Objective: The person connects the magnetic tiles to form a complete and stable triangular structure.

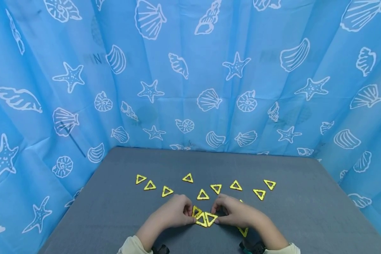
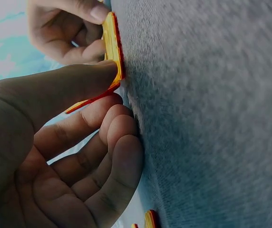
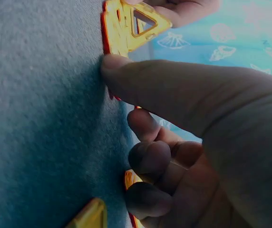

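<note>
Three yellow triangular magnetic tiles lie edge to edge between the two hands in the head view: a left tile [image 1: 194,209], a middle tile [image 1: 201,224] and a right tile [image 1: 211,213]. The left hand [image 1: 177,212] pinches the group's left side with thumb and forefinger. Its other fingers curl loosely near the tabletop in the left wrist view. On the opposite side, the right hand [image 1: 236,211] holds the right tile between thumb and forefinger. In the right wrist view one tile [image 3: 160,31] slants up from the table, beside the left hand's fingers.
More yellow triangles lie scattered on the grey tabletop [image 1: 114,208] beyond the hands, among them one tile [image 1: 202,198] close behind the group. Another tile [image 1: 243,232] is partly hidden under the right forearm. A blue shell-patterned curtain [image 1: 184,116] surrounds the table.
</note>
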`<state>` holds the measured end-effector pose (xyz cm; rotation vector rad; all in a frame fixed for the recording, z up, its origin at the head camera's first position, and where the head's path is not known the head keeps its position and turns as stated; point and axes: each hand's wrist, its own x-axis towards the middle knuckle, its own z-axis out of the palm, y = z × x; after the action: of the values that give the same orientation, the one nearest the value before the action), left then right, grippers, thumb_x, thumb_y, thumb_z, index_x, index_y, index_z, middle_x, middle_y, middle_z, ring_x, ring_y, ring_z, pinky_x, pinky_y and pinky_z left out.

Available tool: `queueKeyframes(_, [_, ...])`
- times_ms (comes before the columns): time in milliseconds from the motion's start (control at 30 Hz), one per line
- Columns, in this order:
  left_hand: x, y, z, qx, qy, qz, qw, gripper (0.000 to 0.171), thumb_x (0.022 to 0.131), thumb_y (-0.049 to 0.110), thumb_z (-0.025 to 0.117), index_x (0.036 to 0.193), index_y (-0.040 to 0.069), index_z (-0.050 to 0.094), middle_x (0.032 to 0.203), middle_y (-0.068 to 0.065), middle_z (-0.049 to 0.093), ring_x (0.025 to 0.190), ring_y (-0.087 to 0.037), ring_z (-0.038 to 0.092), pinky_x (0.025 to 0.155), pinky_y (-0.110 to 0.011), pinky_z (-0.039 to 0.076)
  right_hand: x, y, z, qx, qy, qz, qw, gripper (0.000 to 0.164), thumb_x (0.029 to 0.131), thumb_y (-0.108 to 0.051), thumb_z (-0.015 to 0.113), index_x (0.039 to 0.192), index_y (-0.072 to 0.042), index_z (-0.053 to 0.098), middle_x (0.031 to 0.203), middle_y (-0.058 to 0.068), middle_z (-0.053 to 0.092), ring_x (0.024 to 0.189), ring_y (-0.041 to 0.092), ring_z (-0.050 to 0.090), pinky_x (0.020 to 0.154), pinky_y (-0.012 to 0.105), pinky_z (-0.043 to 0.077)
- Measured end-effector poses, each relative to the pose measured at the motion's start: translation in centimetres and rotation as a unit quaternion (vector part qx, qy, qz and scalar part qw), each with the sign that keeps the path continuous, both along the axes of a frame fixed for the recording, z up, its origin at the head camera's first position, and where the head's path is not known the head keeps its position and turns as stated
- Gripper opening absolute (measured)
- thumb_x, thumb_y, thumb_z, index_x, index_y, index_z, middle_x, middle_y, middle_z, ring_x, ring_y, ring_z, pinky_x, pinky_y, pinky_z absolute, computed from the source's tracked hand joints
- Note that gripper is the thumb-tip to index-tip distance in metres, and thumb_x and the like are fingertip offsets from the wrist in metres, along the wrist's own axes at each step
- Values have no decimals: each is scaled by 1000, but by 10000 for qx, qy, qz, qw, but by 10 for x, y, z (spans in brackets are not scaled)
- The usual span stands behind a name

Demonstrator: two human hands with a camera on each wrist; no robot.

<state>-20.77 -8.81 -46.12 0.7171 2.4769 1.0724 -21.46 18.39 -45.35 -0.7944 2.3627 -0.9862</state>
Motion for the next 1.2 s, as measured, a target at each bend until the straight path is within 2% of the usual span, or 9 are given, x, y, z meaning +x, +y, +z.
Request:
queueKeyframes(300, [3,2,2,-45,-1,57,10000,28,87,14,86,70,16,65,63,8,59,55,-6,52,55,-24,43,0,-1,0,-2,-41,-15,10000,12,98,-20,78,107,-17,70,104,0,63,76,9,55,67,27,46])
queueKeyframes(533, [3,3,2,-15,35,20,10000,28,87,14,86,71,16,63,64,8,59,56,-5,52,56,-23,42,0,-2,3,-553,-247,29,9982,11,101,-16,73,109,-8,72,93,-1,68,75,8,59,66,25,48])
queueKeyframes(900, [1,5,2,82,12,-64,9999,22,85,10,88,78,13,67,70,8,62,63,-4,56,61,-23,47,4,-9,-2,-1193,71,37,9928,18,101,-16,74,115,-7,74,100,1,73,77,6,62,67,26,53])
queueKeyframes(1200, [-2,8,1,205,-15,-182,9996,18,85,12,89,85,11,71,74,10,64,66,-3,59,64,-22,50,5,-15,-7,-1333,359,40,9904,14,101,-16,74,113,-10,74,99,3,74,74,4,62,66,26,55])
